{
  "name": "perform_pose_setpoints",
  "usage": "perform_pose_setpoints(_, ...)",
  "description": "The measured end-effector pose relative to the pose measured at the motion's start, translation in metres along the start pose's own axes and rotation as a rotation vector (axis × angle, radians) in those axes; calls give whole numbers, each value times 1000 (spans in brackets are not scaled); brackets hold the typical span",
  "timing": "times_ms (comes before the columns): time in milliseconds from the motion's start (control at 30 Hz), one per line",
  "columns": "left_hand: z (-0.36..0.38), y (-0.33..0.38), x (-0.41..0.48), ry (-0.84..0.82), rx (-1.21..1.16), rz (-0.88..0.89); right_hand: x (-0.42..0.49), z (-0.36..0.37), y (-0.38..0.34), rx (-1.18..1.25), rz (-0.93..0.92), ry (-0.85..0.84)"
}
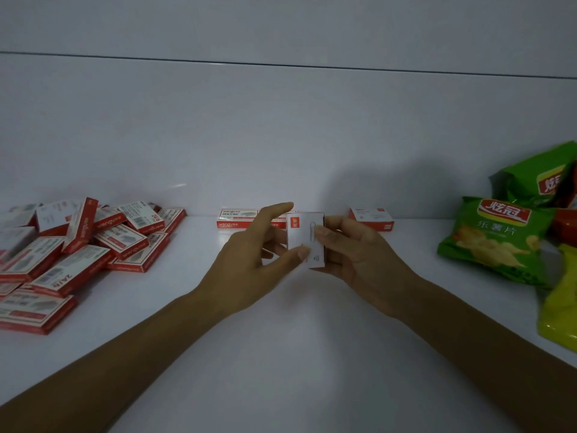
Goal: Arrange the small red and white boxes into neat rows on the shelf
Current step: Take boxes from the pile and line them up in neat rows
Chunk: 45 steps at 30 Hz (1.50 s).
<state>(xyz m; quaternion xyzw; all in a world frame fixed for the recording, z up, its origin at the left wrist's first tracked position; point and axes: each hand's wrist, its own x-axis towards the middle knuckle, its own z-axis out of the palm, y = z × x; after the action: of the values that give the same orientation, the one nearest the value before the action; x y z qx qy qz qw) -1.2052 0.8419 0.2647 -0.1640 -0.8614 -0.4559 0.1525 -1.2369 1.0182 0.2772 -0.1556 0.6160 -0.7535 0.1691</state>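
White shelf, smooth and dimly lit, backed by a pale wall. At far left, a loose heap of red and white boxes, some flat, some tilted against each other, several overlapping. At the back near the middle, one flat box against the wall; further right, another single box, well apart from it. At far right, green chip bags lying overlapped, a yellow-green bag nearest the front edge.

Small white box upright between left hand and right hand, above white shelf.
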Motion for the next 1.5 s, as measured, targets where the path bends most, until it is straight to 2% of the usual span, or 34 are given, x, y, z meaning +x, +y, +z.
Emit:
perform_pose_setpoints(100, 0, 2, 0, 13, -55, -22, -1, 3, 0, 12, -27, 35)
perform_pose_setpoints(233, -3, 3, 4, 10, -141, -38, -1, 6, -6, -190, -148, 76)
perform_pose_setpoints(333, -7, -1, 7, -4, -191, -17, -1, 1, -4, -451, -249, 108)
perform_pose_setpoints(433, -12, -4, 13, -15, -243, -52, -4, -13, -3, -829, -406, 208)
perform_pose_setpoints(500, -14, -7, 17, -45, -254, -76, -7, -20, -8, -1165, -624, 166)
perform_pose_setpoints(567, -15, -6, 21, -82, -235, -101, -7, -21, -12, -1438, -782, 53)
perform_pose_setpoints(633, -16, -3, 25, -131, -235, -119, -5, -18, -13, -1542, -818, 18)
perform_pose_setpoints(733, -18, 2, 33, -170, -281, -160, -3, -19, -15, -1555, -847, 94)
perform_pose_setpoints(900, -9, 11, 42, -216, -209, -147, -3, -31, -17, -1608, -738, 131)
perform_pose_setpoints(967, 1, 9, 45, -109, -146, -115, -2, -37, -19, -1638, -621, 168)
perform_pose_setpoints(1067, 12, 4, 43, 11, 72, -20, 1, -46, -18, -1642, -400, 213)
perform_pose_setpoints(1167, 24, -5, 28, -18, 273, 82, -1, -48, -16, -1706, -249, 163)
perform_pose_setpoints(1267, 31, -9, 17, -91, 433, 141, -12, -38, -22, -1724, -261, 115)
perform_pose_setpoints(1400, 30, -11, 18, -62, 456, 177, -26, -16, -16, -1777, -168, -75)
perform_pose_setpoints(1500, 31, -15, 19, -77, 503, 211, -23, -16, -7, -1783, -100, -115)
